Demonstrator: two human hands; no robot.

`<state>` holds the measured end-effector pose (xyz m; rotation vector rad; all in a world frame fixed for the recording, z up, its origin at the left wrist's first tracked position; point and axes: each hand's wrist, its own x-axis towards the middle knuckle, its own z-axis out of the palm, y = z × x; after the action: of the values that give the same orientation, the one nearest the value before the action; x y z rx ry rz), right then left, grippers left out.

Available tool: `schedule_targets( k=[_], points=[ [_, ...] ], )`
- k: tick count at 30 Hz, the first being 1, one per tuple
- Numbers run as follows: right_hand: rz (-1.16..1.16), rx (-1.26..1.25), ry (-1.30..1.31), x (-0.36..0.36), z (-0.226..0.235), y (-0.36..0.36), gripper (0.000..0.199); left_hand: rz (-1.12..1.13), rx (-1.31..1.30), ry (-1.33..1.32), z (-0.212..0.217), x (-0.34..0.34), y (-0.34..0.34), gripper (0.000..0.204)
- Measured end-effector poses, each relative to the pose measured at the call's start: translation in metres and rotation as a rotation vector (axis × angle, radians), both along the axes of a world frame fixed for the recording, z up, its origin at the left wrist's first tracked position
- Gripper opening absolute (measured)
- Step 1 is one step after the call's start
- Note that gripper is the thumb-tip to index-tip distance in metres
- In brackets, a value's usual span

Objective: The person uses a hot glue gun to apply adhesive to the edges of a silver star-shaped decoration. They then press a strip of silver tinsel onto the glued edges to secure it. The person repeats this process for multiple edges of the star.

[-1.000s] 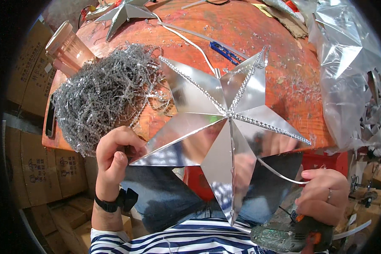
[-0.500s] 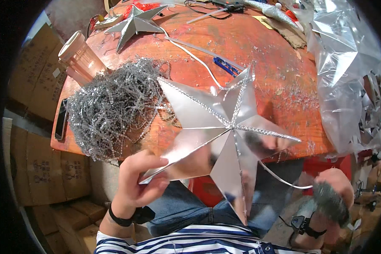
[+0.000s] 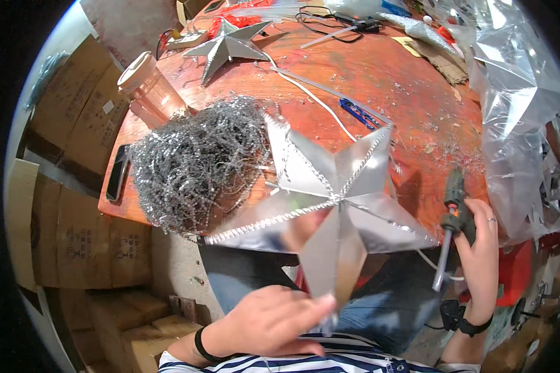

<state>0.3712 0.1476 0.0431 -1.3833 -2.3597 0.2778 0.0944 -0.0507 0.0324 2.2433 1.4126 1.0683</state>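
A large silver five-pointed star (image 3: 330,248) with raised ridges is tilted over the table's front edge and my lap. Sparkly silver trim (image 3: 267,221) runs along its left, upper-left and upper-right ridges. At the star's lowest point, my left hand (image 3: 264,323) has its thumb and fingers closed around the tip, which is partly hidden. My right hand (image 3: 481,255) grips a dark green hot glue gun (image 3: 454,193) to the right of the star. A clear glue stick (image 3: 443,261) juts down from the gun, and a white cord hangs beside it.
A tangled heap of silver trim (image 3: 199,161) lies left of the star, beside a phone (image 3: 117,173) and a pink cup (image 3: 149,87). Farther back are a smaller silver star (image 3: 227,50) and a blue cutter (image 3: 358,113). Clear plastic sheeting (image 3: 516,124) covers the right side; cardboard boxes (image 3: 75,242) stand left.
The star has turned counterclockwise. My left hand has gone from its left point to its lowest point. My right hand has brought the glue gun up beside the table's edge.
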Motion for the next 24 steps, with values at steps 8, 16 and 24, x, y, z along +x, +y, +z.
schedule_targets(
  k=[8,16,24],
  points=[
    [-0.01,0.0,0.119,0.006,0.01,-0.01,0.028,0.663,0.375,-0.018,0.034,-0.052,-0.035,0.015],
    [0.004,0.166,0.217,0.024,0.013,-0.023,0.059,0.721,-0.011,0.534,0.006,-0.089,0.016,0.023],
    [0.046,0.267,0.253,0.03,0.016,-0.03,0.064,0.575,0.127,0.657,-0.027,-0.077,-0.013,0.029]
  ],
)
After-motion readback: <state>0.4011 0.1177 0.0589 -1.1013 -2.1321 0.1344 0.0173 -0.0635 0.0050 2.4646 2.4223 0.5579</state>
